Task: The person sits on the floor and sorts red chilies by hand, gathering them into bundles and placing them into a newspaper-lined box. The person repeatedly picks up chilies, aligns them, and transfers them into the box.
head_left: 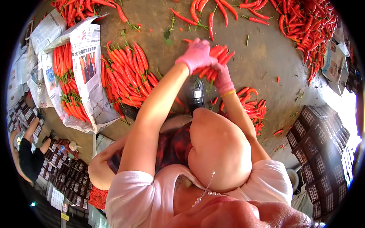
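Observation:
My left hand, in a pink glove, is closed at the left side of a bunch of red chili peppers. A red pepper tip shows beside its fingertips. My right hand, also in a pink glove, is wrapped round the lower right part of the same bunch, its fingers partly hidden by the peppers. The bunch is held above the floor, over a dark shoe. Left of my arms lies a wide pile of chili peppers with green stems. A smaller pile lies by my right forearm.
A newspaper-lined container holds stacked chili peppers at the left. A large heap of peppers is at the far right. Loose peppers lie ahead. Dark plastic crates stand at right. Another person is at far left.

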{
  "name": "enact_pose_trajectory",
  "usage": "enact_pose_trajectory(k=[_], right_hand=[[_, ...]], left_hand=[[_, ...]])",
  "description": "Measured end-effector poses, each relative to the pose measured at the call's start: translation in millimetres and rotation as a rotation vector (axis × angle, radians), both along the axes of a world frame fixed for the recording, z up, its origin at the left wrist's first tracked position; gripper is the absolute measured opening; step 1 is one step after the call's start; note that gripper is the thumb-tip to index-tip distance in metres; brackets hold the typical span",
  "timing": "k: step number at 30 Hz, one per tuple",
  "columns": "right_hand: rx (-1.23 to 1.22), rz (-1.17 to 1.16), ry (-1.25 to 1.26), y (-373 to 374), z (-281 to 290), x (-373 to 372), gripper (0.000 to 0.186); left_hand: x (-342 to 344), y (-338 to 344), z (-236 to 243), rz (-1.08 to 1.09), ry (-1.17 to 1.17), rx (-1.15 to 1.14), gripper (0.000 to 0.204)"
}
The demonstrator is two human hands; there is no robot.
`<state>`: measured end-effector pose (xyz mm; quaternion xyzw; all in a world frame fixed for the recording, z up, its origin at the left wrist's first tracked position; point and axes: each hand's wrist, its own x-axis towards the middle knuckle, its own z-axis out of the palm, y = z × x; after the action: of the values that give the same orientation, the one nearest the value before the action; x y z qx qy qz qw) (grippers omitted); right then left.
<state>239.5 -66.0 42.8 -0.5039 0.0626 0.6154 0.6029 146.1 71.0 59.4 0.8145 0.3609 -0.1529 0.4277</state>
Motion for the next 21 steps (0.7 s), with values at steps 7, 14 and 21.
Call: enact_pose_trajectory(k=[7,14,21], right_hand=[[-0.070,0.720,-0.468,45.9,29.3,43.4,0.031],[0.142,1.230,-0.772,94.4,-9.8,27.1,0.057],[0.383,0.973,-0.059,137.2,-5.3,-127.5,0.044]], left_hand=[[-17.9,-66.9,3.7,1.190,-0.654,-0.811,0.036],[-52.6,-99.2,-35.7,0.710,-0.553,0.398,0.035],[-206.2,-34.5,-16.9,1.484,-0.810,-0.438,0.023]])
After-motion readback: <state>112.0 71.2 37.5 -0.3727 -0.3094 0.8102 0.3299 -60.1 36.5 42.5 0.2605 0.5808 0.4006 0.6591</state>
